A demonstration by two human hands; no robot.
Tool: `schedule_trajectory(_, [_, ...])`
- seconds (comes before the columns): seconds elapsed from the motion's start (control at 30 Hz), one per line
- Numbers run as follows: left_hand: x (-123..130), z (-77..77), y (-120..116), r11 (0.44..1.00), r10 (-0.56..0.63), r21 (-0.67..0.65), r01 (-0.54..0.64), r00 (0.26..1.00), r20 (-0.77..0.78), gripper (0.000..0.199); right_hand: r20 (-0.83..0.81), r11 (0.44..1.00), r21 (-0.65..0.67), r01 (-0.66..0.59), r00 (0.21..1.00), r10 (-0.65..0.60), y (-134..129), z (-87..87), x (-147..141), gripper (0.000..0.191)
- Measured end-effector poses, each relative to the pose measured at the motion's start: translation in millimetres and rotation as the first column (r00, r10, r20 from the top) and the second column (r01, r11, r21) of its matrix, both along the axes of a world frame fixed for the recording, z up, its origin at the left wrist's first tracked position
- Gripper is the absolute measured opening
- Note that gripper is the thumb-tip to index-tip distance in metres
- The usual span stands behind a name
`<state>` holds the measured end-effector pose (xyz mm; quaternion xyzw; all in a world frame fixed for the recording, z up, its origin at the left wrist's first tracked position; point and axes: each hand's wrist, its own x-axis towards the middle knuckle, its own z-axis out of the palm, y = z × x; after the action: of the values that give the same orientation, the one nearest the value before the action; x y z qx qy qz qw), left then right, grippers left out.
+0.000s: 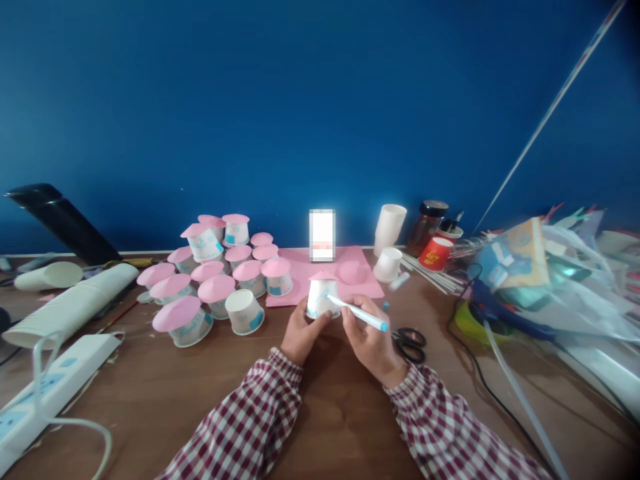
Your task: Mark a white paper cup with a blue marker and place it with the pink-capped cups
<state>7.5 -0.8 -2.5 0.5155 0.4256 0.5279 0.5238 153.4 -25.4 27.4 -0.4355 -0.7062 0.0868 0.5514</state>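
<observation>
My left hand [302, 332] is closed around the lower left side of an upside-down white paper cup [321, 298] topped with a pink paper cone. Blue marks show on the side of the cup. In my right hand [369, 339] is a white and blue marker [364, 314], its tip at the cup's side. Under and behind the cup lies a pink paper sheet [295, 263], with a pink disc [353, 272] on it. To the left stand several upturned cups with pink cone tops [217, 289], and one cup without a top [245, 311].
Black-handled scissors [411, 344] lie right of my right hand. Farther right are a blue glue gun [510, 317], cords, plastic bags and a red cup [435, 254]. White cups [389, 228] stand behind. At left are a stacked cup sleeve [75, 303], a power strip [55, 393] and a black flask [60, 220].
</observation>
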Motion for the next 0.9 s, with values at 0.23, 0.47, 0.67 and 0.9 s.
schedule_trajectory(0.23, [-0.4, -1.9, 1.1, 1.000, 0.019, -0.014, -0.019, 1.000, 0.003, 0.043, -0.004, 1.000, -0.007, 0.010, 1.000, -0.010, 0.4, -0.3, 0.0, 0.009])
schedule_trajectory(0.47, [-0.4, -2.2, 1.4, 0.999, 0.036, -0.023, -0.035, 0.999, 0.012, 0.042, -0.005, 1.000, -0.016, -0.002, 1.000, 0.002, 0.1, 0.3, 0.0, 0.010])
schedule_trajectory(0.67, [-0.3, -2.0, 1.5, 0.999, 0.039, -0.033, -0.039, 0.999, 0.013, 0.043, 0.011, 1.000, -0.023, -0.002, 1.000, 0.002, -0.1, 0.8, 0.5, 0.010])
schedule_trajectory(0.9, [0.6, -3.5, 2.2, 0.998, 0.049, -0.035, -0.048, 0.998, 0.036, 0.049, -0.109, 0.998, -0.057, -0.030, 0.994, 0.024, -0.7, -1.0, -0.6, 0.009])
